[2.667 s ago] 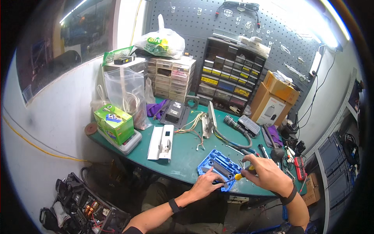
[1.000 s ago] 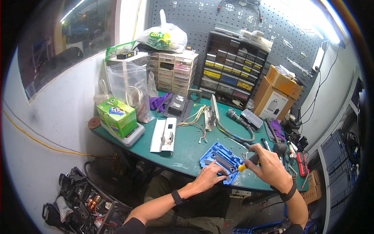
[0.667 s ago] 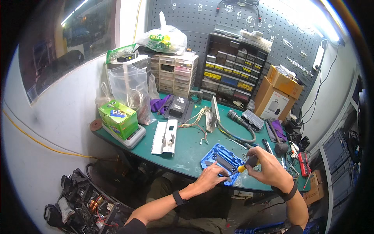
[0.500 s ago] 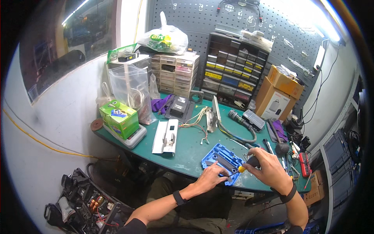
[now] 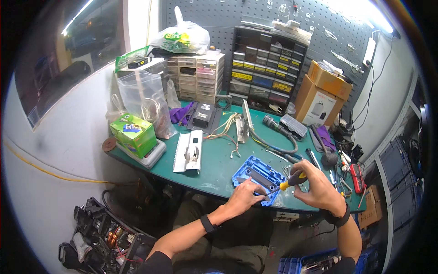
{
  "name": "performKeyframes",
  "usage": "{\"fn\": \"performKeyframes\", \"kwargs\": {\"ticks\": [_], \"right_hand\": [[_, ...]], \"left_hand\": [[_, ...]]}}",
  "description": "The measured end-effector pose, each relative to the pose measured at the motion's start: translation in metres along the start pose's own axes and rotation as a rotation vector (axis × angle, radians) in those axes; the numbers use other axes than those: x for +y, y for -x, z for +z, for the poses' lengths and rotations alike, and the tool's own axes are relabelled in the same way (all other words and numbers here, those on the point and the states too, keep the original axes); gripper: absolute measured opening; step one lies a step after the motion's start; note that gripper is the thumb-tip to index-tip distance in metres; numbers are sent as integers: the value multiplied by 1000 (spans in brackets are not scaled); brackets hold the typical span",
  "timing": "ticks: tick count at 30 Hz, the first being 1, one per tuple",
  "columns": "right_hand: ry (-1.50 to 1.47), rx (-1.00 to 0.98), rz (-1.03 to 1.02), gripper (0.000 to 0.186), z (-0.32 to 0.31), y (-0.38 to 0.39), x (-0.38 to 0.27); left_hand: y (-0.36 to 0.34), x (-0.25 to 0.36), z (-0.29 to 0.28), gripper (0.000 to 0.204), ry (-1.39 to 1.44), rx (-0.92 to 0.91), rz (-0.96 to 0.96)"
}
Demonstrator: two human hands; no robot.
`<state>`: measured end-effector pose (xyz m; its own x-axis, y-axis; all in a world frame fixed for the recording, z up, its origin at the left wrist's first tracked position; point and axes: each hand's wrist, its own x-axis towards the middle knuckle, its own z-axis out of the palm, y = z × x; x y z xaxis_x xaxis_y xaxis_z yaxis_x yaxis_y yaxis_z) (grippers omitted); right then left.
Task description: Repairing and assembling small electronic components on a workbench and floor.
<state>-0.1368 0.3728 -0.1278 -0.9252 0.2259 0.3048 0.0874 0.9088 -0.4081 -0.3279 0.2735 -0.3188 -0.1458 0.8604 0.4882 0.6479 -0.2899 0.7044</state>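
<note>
A blue plastic housing (image 5: 252, 163), open side up with a long dark grey bar (image 5: 263, 179) inside, lies at the table's front edge. My left hand (image 5: 244, 197) is closed on its near edge, thumb and fingertips beside the screwdriver's tip. In my right hand (image 5: 321, 187) is a screwdriver (image 5: 284, 186) with a yellow and black handle, held between thumb and fingers. Its shaft slants down leftward to the housing near my left fingertips. What the tip touches is hidden by those fingers.
A white metal bracket (image 5: 188, 150) and a hose with a connector (image 5: 283, 132) lie farther back on the green table (image 5: 214, 176). Loose tools and a red meter (image 5: 357, 178) are at the right. Left stands a green box (image 5: 132, 137); a bin of black parts (image 5: 102, 233) sits below.
My right fingers have shifted on the screwdriver, and more of its handle shows. The left hand keeps its place on the housing. The whole view has moved slightly.
</note>
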Motion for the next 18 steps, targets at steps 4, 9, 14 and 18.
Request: {"fn": "performKeyframes", "kwargs": {"ticks": [4,9,14,18], "right_hand": [[27,36,0,33,3,8,3],[-32,144,61,27,1,24,6],[-6,237,134,26,-3,43,15],[-60,363,186,23,-4,57,26]], "left_hand": [[-4,6,-3,11,49,-40,-54],[-9,10,-3,13,44,-20,-127],[-12,14,-4,12,-40,-95,-165],[-22,21,-6,15,-13,7,-126]]}}
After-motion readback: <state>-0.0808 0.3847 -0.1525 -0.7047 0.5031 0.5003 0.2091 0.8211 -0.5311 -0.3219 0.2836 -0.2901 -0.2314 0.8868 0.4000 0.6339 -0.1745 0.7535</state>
